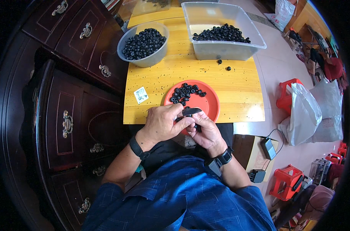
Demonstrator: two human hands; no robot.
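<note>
My two hands meet over the near rim of a round orange-red plate (211, 101). My right hand (206, 130) is closed around what looks like a small knife (191, 111), its dark curved blade lying across the fingertips toward the left. Close against it, my left hand (163, 120) is closed, thumb and fingers pinched together. A bit of something black shows at those fingertips, too hidden to make out. Small round black parts with holes (185, 91) lie loose in the plate, mostly along its left and far side.
A round translucent tub (153, 59) full of black parts stands at the far left of the yellow table (232, 96). At the far right is a clear rectangular bin (228, 50), partly filled. Two loose parts (228, 68) and a white label (141, 94) lie nearby. Dark drawers (71, 115) flank the left.
</note>
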